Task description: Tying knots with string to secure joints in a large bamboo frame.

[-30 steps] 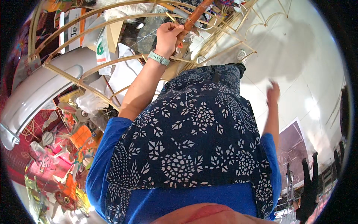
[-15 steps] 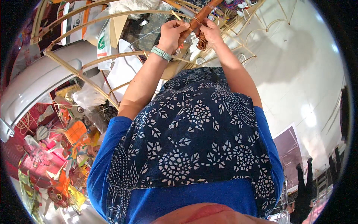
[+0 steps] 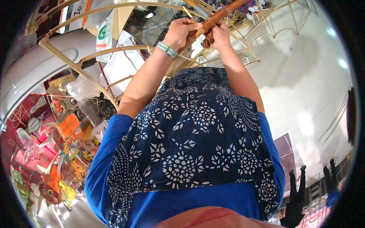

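Both my arms reach out to a large frame of bent bamboo strips (image 3: 76,72). My left hand (image 3: 182,32), with a pale green watch on its wrist, grips a brown cord-wrapped rod (image 3: 224,12) that runs up to the right in the frame. My right hand (image 3: 220,34) is just to the right of it, closed around a small bundle of brown cord (image 3: 207,40) held against the rod. The two hands almost touch. A dark blue apron with a white flower pattern (image 3: 190,136) over a blue shirt fills the middle of the view.
Colourful paper lanterns and figures (image 3: 57,152) are piled at the lower left. A white curved form (image 3: 38,64), plastic bags and cardboard lie at the upper left. A pale glossy floor (image 3: 304,87) spreads to the right. Dark figures (image 3: 300,190) stand at the lower right.
My right hand came up from out at the right side to the rod and now holds the cord bundle beside my left hand. The left hand stayed on the rod.
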Demonstrator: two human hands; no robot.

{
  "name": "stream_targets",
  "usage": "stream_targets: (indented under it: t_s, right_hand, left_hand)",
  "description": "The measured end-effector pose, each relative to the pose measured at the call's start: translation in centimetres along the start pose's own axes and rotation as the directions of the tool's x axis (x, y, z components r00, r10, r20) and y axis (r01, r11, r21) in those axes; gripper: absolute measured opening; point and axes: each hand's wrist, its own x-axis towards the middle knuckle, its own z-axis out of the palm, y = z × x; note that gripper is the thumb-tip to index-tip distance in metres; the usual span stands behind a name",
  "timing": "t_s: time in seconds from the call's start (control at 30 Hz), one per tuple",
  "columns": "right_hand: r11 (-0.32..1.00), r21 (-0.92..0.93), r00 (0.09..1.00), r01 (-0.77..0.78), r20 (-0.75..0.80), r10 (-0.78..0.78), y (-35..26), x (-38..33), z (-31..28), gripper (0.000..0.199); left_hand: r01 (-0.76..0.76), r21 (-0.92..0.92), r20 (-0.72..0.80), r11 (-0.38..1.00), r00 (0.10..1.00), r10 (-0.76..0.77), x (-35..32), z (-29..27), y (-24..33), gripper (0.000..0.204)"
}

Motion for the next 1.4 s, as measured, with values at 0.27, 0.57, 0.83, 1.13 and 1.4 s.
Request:
stream_targets:
  t_s: [0.27,0.57,0.83,1.13,1.4]
  right_hand:
    - [0.946,-0.321,0.994,0.031,0.110,0.005,-0.2,-0.2,0.0,0.017]
    - [0.720,-0.691,0.968,0.057,0.214,0.129,-3.2,-1.3,-0.4,0.013]
    - [0.688,-0.710,0.973,0.148,0.230,0.027,-1.7,-1.2,-1.3,0.015]
    - [0.701,-0.702,0.960,-0.125,0.094,0.265,-2.7,-1.1,-1.1,0.016]
    - [0.554,-0.832,0.971,0.006,0.137,0.194,-5.5,-4.5,0.6,0.015]
  left_hand:
    - [-0.066,0.034,0.046,0.997,0.997,0.064,0.0,0.0,0.0,0.008]
    - [-0.034,0.047,-0.058,0.998,0.998,0.037,-2.0,-0.4,-0.8,0.018]
    - [-0.457,0.710,0.119,0.536,0.828,0.548,-3.5,0.0,-2.8,0.038]
    - [-0.409,0.597,-0.027,0.690,0.849,0.528,-3.1,0.6,-2.2,0.036]
    - [-0.362,0.652,-0.026,0.666,0.867,0.497,-3.0,0.1,-2.9,0.036]
